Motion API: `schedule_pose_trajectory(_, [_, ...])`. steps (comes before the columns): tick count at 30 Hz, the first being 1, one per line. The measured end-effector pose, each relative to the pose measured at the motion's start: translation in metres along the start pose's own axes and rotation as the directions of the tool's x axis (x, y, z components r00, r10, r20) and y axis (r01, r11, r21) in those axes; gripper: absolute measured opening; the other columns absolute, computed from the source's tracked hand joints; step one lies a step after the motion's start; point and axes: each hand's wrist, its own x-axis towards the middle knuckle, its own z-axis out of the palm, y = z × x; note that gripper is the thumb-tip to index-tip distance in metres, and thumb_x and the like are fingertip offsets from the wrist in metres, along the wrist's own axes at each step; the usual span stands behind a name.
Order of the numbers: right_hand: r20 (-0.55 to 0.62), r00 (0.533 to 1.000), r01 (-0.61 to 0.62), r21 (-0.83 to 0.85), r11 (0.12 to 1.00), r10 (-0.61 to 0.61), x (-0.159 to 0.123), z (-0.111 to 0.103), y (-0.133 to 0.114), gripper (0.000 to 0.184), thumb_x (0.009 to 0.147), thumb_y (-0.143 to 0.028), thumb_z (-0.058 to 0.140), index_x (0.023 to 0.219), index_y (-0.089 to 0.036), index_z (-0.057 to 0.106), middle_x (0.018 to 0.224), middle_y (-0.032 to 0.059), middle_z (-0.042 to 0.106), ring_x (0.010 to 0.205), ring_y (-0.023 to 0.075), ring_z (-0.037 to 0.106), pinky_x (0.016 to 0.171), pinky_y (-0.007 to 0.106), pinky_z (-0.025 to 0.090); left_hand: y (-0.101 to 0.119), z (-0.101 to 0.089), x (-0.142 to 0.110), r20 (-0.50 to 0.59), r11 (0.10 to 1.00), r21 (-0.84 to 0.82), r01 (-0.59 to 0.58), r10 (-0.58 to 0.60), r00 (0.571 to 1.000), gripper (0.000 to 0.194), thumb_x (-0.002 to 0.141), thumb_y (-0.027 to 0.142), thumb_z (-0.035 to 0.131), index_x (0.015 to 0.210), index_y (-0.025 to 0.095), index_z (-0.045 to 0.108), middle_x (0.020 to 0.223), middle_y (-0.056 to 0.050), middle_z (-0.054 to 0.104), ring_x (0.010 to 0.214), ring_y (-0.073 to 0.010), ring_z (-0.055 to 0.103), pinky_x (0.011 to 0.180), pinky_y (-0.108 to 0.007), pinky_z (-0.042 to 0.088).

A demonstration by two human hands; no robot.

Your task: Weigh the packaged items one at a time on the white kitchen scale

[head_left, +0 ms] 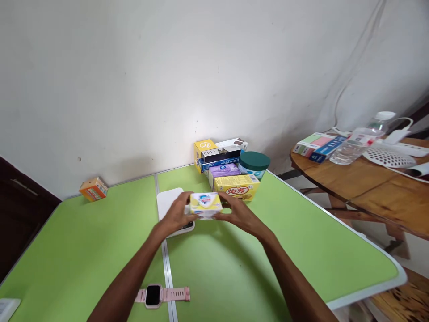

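Observation:
Both my hands grip a small yellow and white soap box [205, 204] just above the green table [100, 250]. My left hand [176, 216] holds its left end, fingers curled around it. My right hand [236, 213] holds the right end the same way. Under my left hand lies a white flat scale [169, 201]. Just behind the soap box sits a yellow snack box [237, 186], with a purple box [224, 170] and a green-lidded jar [254, 163] behind that.
A stack of yellow, black and blue boxes [214, 154] stands against the wall. An orange carton [93, 189] lies at the back left. A pink smartwatch [161, 295] lies near me. At right, a wooden round table [362, 176] carries a water bottle [358, 142] and boxes.

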Motion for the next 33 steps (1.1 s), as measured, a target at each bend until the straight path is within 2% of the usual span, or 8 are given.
schedule_pose_trajectory(6, [-0.047,0.985,-0.164,0.017,0.986,0.164,-0.040,-0.058,0.036,0.069,0.068,-0.041,0.089,0.133,-0.026,0.072,0.138,0.0115,0.072,0.120,0.0370,0.071,0.104,0.053,0.060,-0.026,0.108,0.032,0.067,0.980,-0.193,-0.046,0.060,0.996,0.076,0.068,0.024,0.090,0.138,0.021,0.058,0.135,-0.016,0.063,0.124,-0.0339,0.063,0.107,-0.051,0.053])
schedule_pose_trajectory(11, [-0.113,0.971,-0.199,0.105,0.974,0.211,-0.036,-0.082,0.064,0.075,0.062,-0.046,0.092,0.131,-0.024,0.073,0.137,0.0145,0.073,0.123,0.0387,0.070,0.106,0.053,0.058,-0.035,0.150,0.057,0.008,0.983,-0.183,-0.034,0.036,0.999,0.081,0.067,0.019,0.088,0.141,0.022,0.054,0.141,-0.016,0.058,0.134,-0.0380,0.054,0.117,-0.057,0.044])
schedule_pose_trajectory(16, [-0.153,0.963,-0.209,0.093,0.974,0.221,-0.031,-0.094,0.076,0.076,0.060,-0.053,0.093,0.128,-0.024,0.074,0.137,0.0155,0.073,0.125,0.0402,0.070,0.105,0.053,0.059,-0.031,0.165,0.069,-0.013,0.986,-0.167,0.000,-0.002,1.000,0.083,0.068,0.017,0.088,0.142,0.021,0.051,0.143,-0.017,0.054,0.138,-0.0389,0.050,0.122,-0.058,0.039])
schedule_pose_trajectory(21, [-0.244,0.944,-0.215,0.055,0.975,0.222,-0.035,-0.098,0.087,0.075,0.061,-0.053,0.092,0.128,-0.025,0.073,0.138,0.0159,0.072,0.126,0.0411,0.069,0.109,0.054,0.056,-0.025,0.172,0.073,-0.016,0.983,-0.178,0.041,-0.045,0.999,0.075,0.065,0.019,0.090,0.132,0.022,0.055,0.136,-0.016,0.056,0.134,-0.0394,0.052,0.118,-0.058,0.043])
schedule_pose_trajectory(24, [-0.327,0.912,-0.257,0.012,0.966,0.247,-0.040,-0.094,0.091,0.087,0.058,-0.058,0.090,0.134,-0.022,0.068,0.143,0.0181,0.068,0.128,0.0423,0.068,0.109,0.053,0.056,-0.019,0.177,0.074,-0.020,0.979,-0.196,0.062,-0.067,0.998,0.074,0.064,0.016,0.090,0.129,0.021,0.055,0.134,-0.017,0.055,0.134,-0.0399,0.051,0.119,-0.059,0.041])
schedule_pose_trajectory(29, [-0.607,0.772,-0.355,-0.163,0.920,0.190,-0.065,-0.064,0.068,0.111,0.058,-0.078,0.077,0.144,-0.010,0.058,0.151,0.0275,0.057,0.127,0.0476,0.065,0.103,0.060,0.058,-0.010,0.175,0.057,-0.088,0.971,-0.235,0.055,-0.078,0.993,0.086,0.064,0.011,0.088,0.138,0.022,0.047,0.141,-0.014,0.051,0.138,-0.0348,0.050,0.123,-0.056,0.039])
schedule_pose_trajectory(31, [-0.708,0.698,-0.392,-0.247,0.886,0.111,-0.078,-0.042,0.050,0.103,0.068,-0.082,0.067,0.139,-0.008,0.062,0.140,0.0284,0.065,0.116,0.0469,0.070,0.098,0.062,0.059,-0.009,0.162,0.042,-0.083,0.974,-0.207,0.093,-0.112,0.990,0.094,0.062,0.016,0.092,0.143,0.020,0.045,0.141,-0.016,0.051,0.138,-0.0365,0.051,0.122,-0.058,0.042])
schedule_pose_trajectory(33, [-0.758,0.651,-0.425,-0.313,0.849,0.046,-0.086,-0.019,0.033,0.084,0.082,-0.079,0.058,0.133,-0.012,0.068,0.122,0.0232,0.073,0.098,0.0422,0.074,0.096,0.063,0.058,-0.010,0.140,0.025,-0.093,0.976,-0.188,0.110,-0.129,0.987,0.095,0.065,0.024,0.092,0.147,0.020,0.045,0.141,-0.016,0.052,0.134,-0.0367,0.055,0.116,-0.058,0.048])
